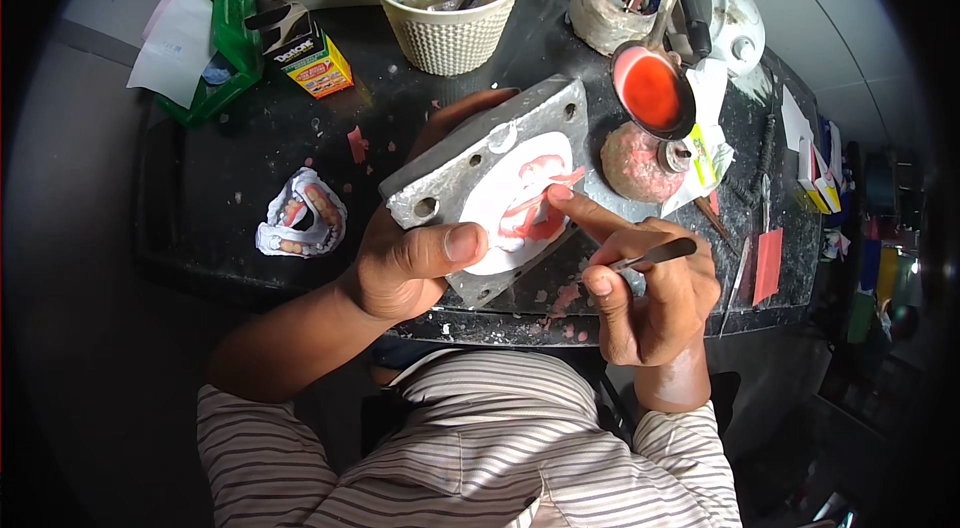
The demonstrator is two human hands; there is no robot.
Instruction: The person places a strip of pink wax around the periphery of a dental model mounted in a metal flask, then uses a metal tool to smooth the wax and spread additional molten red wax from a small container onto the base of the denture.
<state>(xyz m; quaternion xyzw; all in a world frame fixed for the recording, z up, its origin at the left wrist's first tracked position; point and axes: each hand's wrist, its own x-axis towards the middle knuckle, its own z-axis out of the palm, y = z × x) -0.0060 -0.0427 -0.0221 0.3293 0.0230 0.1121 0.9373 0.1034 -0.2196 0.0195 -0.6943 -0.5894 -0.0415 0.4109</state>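
My left hand grips a grey metal denture flask, tilted up above the bench, with the thumb pressed on its near edge. White plaster fills the flask's middle, with pink wax in its arch-shaped recess. My right hand is closed round a small metal wax spatula, whose broad end points right. Its index finger reaches out and touches the wax at the plaster's right side. The left hand's other fingers are hidden behind the flask.
A dark ladle of red liquid sits over a wax-crusted round burner at right. A plaster model with denture teeth lies left. Behind stand a tool basket, a yellow-red box and a green bin. A pink wax sheet lies far right.
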